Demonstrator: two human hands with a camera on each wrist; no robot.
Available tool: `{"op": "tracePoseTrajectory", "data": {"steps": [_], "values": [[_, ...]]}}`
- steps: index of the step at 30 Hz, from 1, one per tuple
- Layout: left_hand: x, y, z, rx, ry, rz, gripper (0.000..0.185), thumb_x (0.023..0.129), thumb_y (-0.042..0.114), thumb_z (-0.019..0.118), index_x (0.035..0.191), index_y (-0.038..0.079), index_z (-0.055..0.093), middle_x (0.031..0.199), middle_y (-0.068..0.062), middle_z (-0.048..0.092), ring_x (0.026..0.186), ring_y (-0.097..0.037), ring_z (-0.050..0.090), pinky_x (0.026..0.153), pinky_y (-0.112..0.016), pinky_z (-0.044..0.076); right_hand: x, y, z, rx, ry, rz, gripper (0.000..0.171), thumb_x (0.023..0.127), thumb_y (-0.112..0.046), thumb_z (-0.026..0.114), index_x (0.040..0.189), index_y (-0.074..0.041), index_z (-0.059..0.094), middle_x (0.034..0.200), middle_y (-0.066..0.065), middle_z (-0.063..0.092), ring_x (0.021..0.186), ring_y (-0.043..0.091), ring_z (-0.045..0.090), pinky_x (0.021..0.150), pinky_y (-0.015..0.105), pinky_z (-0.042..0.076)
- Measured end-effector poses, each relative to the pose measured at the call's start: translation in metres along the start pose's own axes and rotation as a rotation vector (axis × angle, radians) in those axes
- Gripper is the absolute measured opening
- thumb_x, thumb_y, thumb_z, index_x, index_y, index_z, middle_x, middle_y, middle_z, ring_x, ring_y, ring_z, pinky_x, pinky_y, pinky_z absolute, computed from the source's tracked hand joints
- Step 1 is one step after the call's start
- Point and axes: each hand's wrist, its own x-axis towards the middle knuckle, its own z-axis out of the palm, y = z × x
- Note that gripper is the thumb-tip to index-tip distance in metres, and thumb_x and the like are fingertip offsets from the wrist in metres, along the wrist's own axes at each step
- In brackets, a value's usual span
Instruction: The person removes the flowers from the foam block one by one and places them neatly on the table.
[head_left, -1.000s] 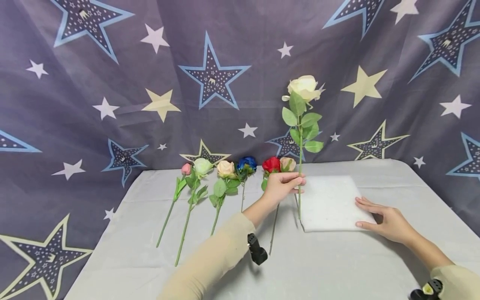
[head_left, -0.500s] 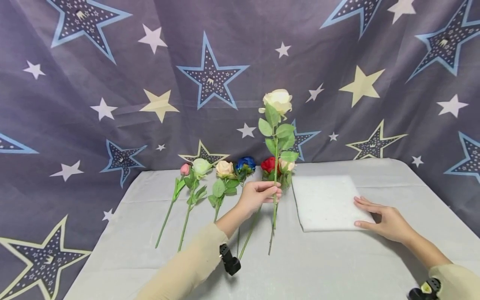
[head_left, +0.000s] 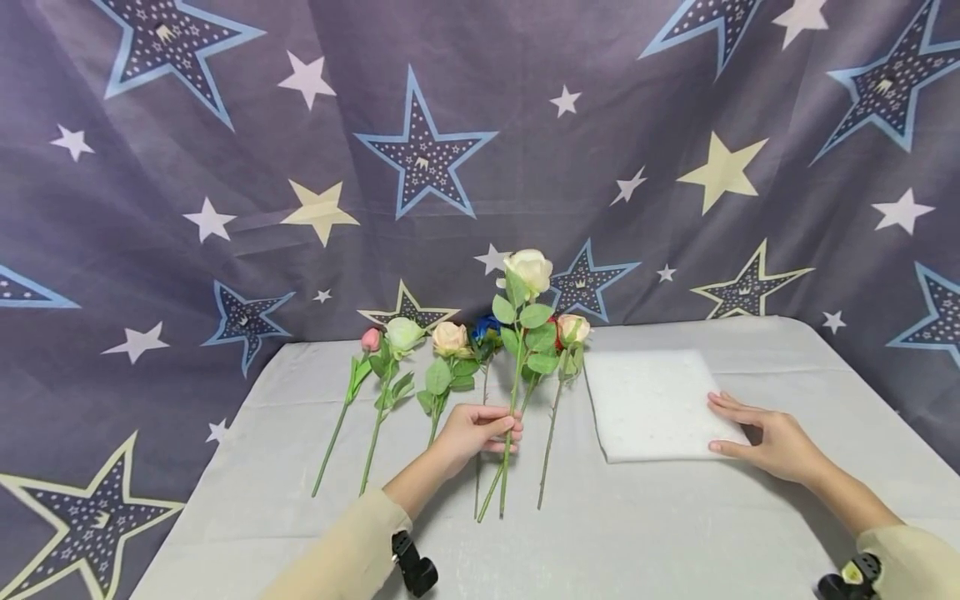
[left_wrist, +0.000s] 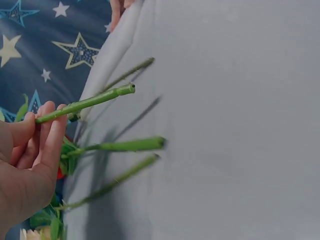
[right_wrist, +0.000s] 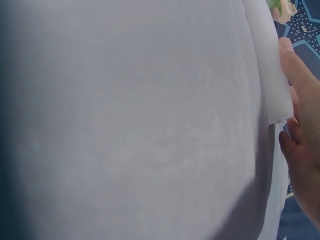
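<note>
Roses in many colours against a starry cloth

Cream rose (head_left: 529, 268) on a green stem above the left hand (head_left: 474, 428); white pad (head_left: 652, 404) under the right hand (head_left: 772, 443); purple-grey backdrop (head_left: 225, 125) with blue, white, yellow stars.

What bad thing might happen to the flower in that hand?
The left hand pinches the cream rose only by its thin stem, with the heavy bloom high above, so it may tip or slip. Its stem end hangs right among the stems of the roses lying on the table, so it might nudge the pale pink rose beside it out of line.

Pink rose (head_left: 371, 338) and pale green rose (head_left: 405, 332) lie side by side.
</note>
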Motion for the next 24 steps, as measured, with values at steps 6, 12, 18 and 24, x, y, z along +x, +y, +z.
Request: {"op": "tracePoseTrajectory", "data": {"steps": [6,12,18,24], "values": [[-0.011,-0.005,-0.008,0.032,-0.01,-0.054,0.03,0.093,0.004,0.06,0.118,-0.013,0.06,0.104,-0.026,0.071,0.081,-0.014,0.073,0.08,-0.034,0.061,0.001,0.0,-0.003,-0.017,-0.013,0.012,0.065,0.061,-0.02,0.089,0.121,-0.005,0.067,0.132,-0.028,0.041,0.122,-0.03,0.031,0.099,-0.011,0.02],[-0.018,-0.007,-0.011,0.034,0.013,-0.116,0.031,0.093,0.004,0.059,0.119,-0.013,0.06,0.104,-0.025,0.071,0.077,-0.012,0.073,0.079,-0.032,0.061,0.005,0.001,-0.005,-0.033,-0.052,0.008,0.064,0.062,-0.021,0.089,0.119,-0.003,0.067,0.133,-0.003,0.054,0.121,-0.03,0.029,0.098,-0.011,0.019],[-0.023,-0.01,-0.016,0.051,0.009,-0.126,0.03,0.094,0.005,0.058,0.118,-0.014,0.06,0.098,-0.021,0.073,0.074,-0.01,0.072,0.078,-0.031,0.062,0.004,-0.002,-0.005,-0.033,-0.067,0.021,0.063,0.064,-0.022,0.088,0.119,-0.001,0.067,0.131,0.002,0.055,0.121,-0.031,0.029,0.099,-0.011,0.019],[-0.025,-0.013,-0.017,0.247,0.068,-0.02,0.026,0.092,0.007,0.063,0.109,-0.011,0.066,0.092,-0.023,0.074,0.066,-0.008,0.07,0.067,-0.026,0.062,0.005,-0.003,-0.004,-0.02,-0.071,0.027,0.063,0.064,-0.021,0.088,0.12,-0.001,0.066,0.129,0.014,0.059,0.121,-0.031,0.029,0.098,-0.011,0.019]]}}
